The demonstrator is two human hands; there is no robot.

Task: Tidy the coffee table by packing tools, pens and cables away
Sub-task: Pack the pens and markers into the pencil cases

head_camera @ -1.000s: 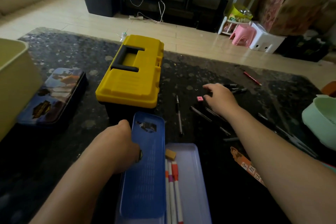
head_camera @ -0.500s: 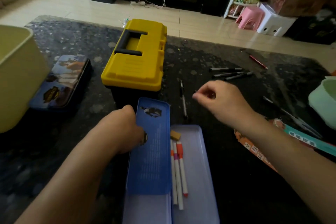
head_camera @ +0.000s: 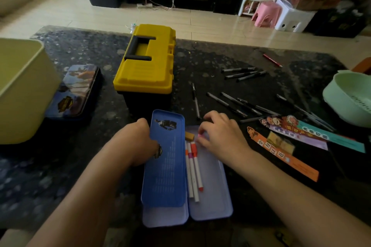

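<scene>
Pencil case [head_camera: 210, 202], pale metal, open at the near edge of the dark stone table [head_camera: 60, 176]. Blue lid [head_camera: 166, 170] tilted up over its left half. Left hand [head_camera: 138, 142] grips the lid's left edge, fingers curled round it. Three markers [head_camera: 193, 168], white with orange and pink caps, lie lengthwise in the right half, a tan eraser [head_camera: 189, 136] at their far end. Right hand [head_camera: 222, 136] hovers over the far end of that half, fingers bent and close together, the tips pinching a small pink piece [head_camera: 200, 135] just beside the eraser. Bookmarks [head_camera: 281, 154], printed paper strips, lie just right of that hand. Black pens [head_camera: 232, 104], loose, scattered beyond the right hand; one lies alone to the left of the rest, three more side by side farther back. Toolbox [head_camera: 146, 62], yellow lid down, black handle folded flat, black body, stands just beyond the case. Picture tin [head_camera: 77, 90], closed, left of the toolbox. Yellow-green bin [head_camera: 22, 86] at the left edge of the table; pale green basket [head_camera: 349, 96] at the right edge. Red pencil [head_camera: 272, 60], far right, well apart from the other pens.
</scene>
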